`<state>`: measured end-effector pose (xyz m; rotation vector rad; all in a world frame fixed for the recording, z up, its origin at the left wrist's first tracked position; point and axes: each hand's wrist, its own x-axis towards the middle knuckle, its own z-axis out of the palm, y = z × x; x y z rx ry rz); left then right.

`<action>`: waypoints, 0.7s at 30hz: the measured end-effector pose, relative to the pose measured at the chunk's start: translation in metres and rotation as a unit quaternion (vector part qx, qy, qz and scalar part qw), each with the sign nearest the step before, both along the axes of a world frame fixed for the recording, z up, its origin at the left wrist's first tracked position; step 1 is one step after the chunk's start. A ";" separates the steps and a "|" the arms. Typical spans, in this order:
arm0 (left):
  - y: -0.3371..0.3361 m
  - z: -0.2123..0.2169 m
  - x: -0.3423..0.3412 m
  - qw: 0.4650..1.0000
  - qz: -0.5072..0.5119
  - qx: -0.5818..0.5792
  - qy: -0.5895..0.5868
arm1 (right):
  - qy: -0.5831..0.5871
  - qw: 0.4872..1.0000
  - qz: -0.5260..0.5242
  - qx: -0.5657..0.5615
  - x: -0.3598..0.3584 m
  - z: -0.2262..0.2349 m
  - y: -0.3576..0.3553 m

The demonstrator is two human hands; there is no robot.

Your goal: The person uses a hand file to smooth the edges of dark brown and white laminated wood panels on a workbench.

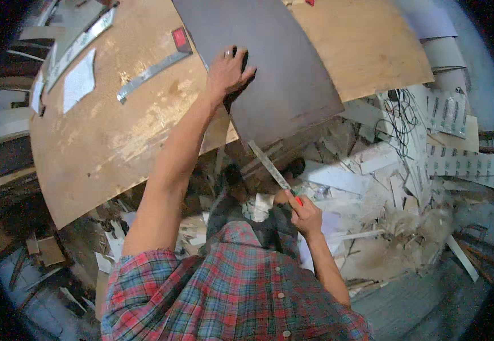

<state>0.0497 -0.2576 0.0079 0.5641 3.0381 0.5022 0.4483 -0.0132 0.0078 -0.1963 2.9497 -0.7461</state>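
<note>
My left hand (228, 71) lies flat, fingers spread, on a dark grey sheet (275, 68) that rests on a worn plywood table (110, 131) and overhangs its near edge. There is a ring on one finger. My right hand (302, 214) is below the table edge, closed around a red-handled knife (272, 166) whose long metal blade points up toward the overhanging corner of the sheet. My plaid shirt fills the lower middle of the view.
A metal ruler (147, 75) with a red tool at its end and another metal strip (82, 45) lie on the table, beside white offcuts (79, 79). Piles of white and grey scraps (372, 170) cover the floor to the right. Patterned boards (457, 159) are stacked at far right.
</note>
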 end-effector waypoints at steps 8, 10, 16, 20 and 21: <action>-0.012 -0.037 -0.001 0.992 -0.051 0.050 0.100 | 0.043 0.996 -0.008 0.081 -0.051 0.010 -0.029; -0.008 -0.006 0.000 0.996 -0.056 0.070 0.006 | 0.044 0.994 -0.023 0.093 -0.092 -0.001 -0.038; -0.006 0.006 0.000 0.997 -0.057 0.060 -0.006 | 0.061 0.995 -0.001 0.076 -0.049 0.015 -0.017; -0.011 -0.006 -0.001 0.997 -0.068 0.028 0.008 | 0.030 0.995 -0.017 0.094 -0.019 -0.001 -0.006; -0.016 0.002 -0.001 0.998 -0.067 0.021 0.002 | 0.065 0.994 -0.020 0.088 -0.045 -0.004 -0.012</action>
